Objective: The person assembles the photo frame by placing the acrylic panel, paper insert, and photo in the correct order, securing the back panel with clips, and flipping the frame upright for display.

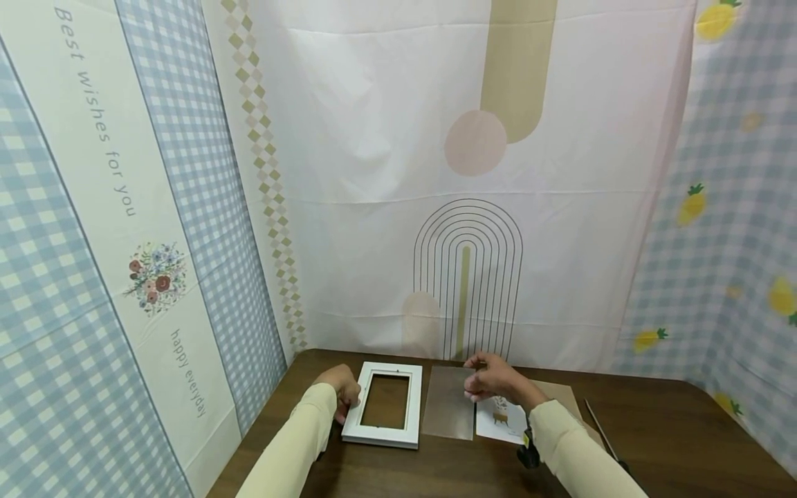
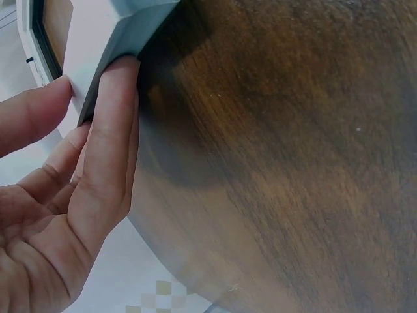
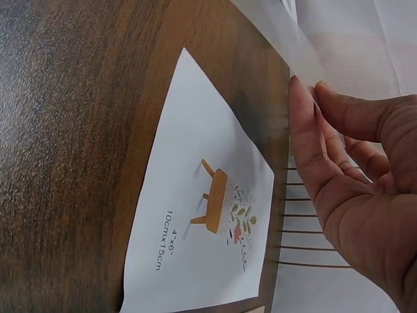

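Note:
A white picture frame (image 1: 414, 409) lies on the table with its opening showing the brown wood. My left hand (image 1: 337, 387) holds its left edge; in the left wrist view, thumb and fingers pinch the frame's border (image 2: 104, 39) from both sides. To the right of the frame is a clear plastic sheet (image 1: 447, 408). My right hand (image 1: 495, 379) pinches the sheet's upper right edge between thumb and fingertips, as the right wrist view shows at the sheet (image 3: 280, 39). Below that hand lies a white paper insert (image 3: 169, 195), printed with a plant stand and "4"x6"".
A brown backing board (image 1: 560, 395) lies partly under the right forearm. Further right is a thin rod-like tool (image 1: 599, 425) with a dark end by the sleeve. The dark wooden table (image 1: 672, 429) meets a patterned curtain (image 1: 349, 277) at its back edge.

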A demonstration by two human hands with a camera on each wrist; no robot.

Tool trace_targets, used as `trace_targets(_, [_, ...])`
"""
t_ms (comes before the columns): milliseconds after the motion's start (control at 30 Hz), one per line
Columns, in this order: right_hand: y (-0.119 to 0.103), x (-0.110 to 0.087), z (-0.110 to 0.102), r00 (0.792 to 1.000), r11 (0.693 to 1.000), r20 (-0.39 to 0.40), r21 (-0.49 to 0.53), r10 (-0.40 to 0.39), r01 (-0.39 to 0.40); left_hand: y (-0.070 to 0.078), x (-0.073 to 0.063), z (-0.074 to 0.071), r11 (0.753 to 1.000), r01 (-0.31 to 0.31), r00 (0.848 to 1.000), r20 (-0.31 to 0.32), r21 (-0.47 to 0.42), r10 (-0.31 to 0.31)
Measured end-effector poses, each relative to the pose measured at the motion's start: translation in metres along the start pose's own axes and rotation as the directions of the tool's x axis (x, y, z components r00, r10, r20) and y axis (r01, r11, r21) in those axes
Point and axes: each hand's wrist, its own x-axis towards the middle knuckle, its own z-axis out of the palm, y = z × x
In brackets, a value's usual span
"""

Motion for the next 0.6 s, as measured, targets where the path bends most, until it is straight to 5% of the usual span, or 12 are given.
trace_targets(600, [-0.0053,0.0009,-0.0038,0.999,1.000,-0.041,-0.004,0.015,-0.015,0.0014,-0.0026,0.0001,1.000,0.008,1.000,-0.009,0.010,-0.008])
